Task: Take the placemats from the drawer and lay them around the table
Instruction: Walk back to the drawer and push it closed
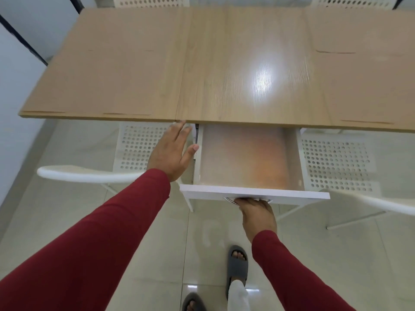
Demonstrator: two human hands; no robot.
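Note:
Two tan placemats lie on the left part of the wooden table (pixel 235 63), one far (pixel 125 30) and one near (pixel 101 86). Two more lie on the right, far (pixel 363 28) and near (pixel 372 90). Below the table's front edge the white drawer (pixel 253 194) is pulled out, and its bare bottom shows with nothing in it. My right hand (pixel 258 213) grips the metal drawer handle (pixel 229 200) from underneath. My left hand (pixel 170 151) is flat with fingers apart to the left of the drawer, its fingertips at the table's front edge.
White perforated chairs stand on either side of the drawer, left (pixel 139 149) and right (pixel 336 162), with their backs toward me. Two more chairs show at the far side (pixel 150 1). My feet in grey slippers (pixel 237 265) stand on the tiled floor.

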